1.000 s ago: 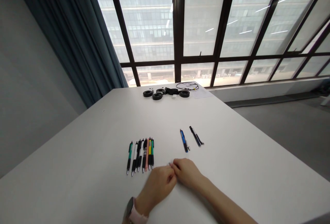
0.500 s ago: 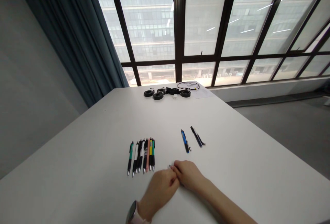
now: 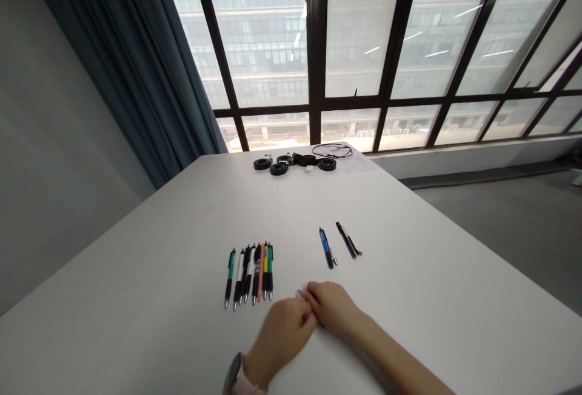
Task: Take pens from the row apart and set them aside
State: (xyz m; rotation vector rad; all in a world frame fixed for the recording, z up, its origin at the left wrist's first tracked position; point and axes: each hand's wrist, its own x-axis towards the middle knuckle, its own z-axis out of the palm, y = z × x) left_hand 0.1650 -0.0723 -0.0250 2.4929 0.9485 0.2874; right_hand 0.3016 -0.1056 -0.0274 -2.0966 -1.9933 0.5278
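Observation:
My left hand (image 3: 287, 329), with a watch at its wrist, is closed and presses against my right hand (image 3: 334, 308), also closed. Between them pokes out the small silvery end of a pen (image 3: 301, 292); the rest of it is mostly hidden by fingers. Left of the hands lies a row of several pens (image 3: 249, 275), side by side, with green, white, black, pink and yellow barrels. Beyond my right hand is a blue pen (image 3: 326, 248) with a small silver-tipped piece (image 3: 334, 260) beside it. Farther right, a black-and-clear pen (image 3: 347, 242) lies in parts.
Several black tape-like rolls (image 3: 279, 169), a thin black cable (image 3: 333, 151) and a white sheet (image 3: 359, 163) are at the far end of the white table (image 3: 150, 274). A blue curtain (image 3: 136, 62) and windows stand behind it.

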